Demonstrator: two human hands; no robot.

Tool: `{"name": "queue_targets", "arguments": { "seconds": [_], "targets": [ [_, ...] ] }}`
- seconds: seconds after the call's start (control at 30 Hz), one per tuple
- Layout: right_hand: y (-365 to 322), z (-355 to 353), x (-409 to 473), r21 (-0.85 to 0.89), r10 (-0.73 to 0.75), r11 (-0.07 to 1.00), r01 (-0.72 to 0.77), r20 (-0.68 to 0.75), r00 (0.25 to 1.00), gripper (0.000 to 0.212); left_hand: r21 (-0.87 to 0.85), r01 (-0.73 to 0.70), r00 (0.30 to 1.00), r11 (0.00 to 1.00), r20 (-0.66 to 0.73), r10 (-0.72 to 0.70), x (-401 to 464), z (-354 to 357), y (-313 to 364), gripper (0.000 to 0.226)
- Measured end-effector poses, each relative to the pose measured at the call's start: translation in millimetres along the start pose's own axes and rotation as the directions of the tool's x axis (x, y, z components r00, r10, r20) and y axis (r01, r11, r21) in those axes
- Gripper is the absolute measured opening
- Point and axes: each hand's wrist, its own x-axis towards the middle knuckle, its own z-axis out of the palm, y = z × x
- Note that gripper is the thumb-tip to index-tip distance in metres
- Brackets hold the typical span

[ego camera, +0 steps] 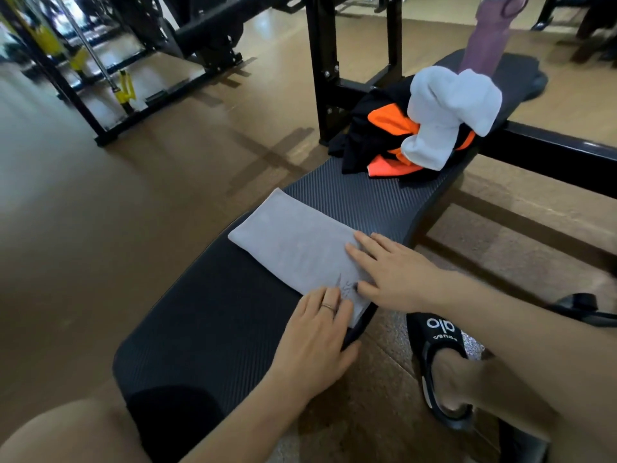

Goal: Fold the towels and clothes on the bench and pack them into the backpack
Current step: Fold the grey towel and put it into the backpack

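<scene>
While two towels show on the ribbed black bench [207, 329], only one is folded: a flat grey towel [293, 242], a soft rectangle lying under both sets of fingers. Left hand [314, 342] rests palm down, fingers together on its near corner (a ring on one finger). Right hand [394, 272] lies flat beside it, fingers slightly spread on the near end. Well beyond the fingertips, a crumpled white towel [447, 118] tops a heap of black-and-orange clothes [384, 135], perhaps two garments.
</scene>
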Motion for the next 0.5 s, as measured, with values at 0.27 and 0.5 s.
{"name": "queue_targets", "arguments": {
  "seconds": [0.27,0.5],
  "targets": [
    [-7,-3,-33,-0.102,-0.088,0.990,0.100,0.117,0.989,0.115,0.075,-0.138,0.978,0.988,-0.150,0.148,-20,1,-10,0.015],
    [-16,15,-41,-0.235,-0.346,0.927,0.293,-0.233,0.909,0.052,0.047,-0.256,0.953,0.966,-0.156,0.260,-49,-8,-58,0.025]
  ]
}}
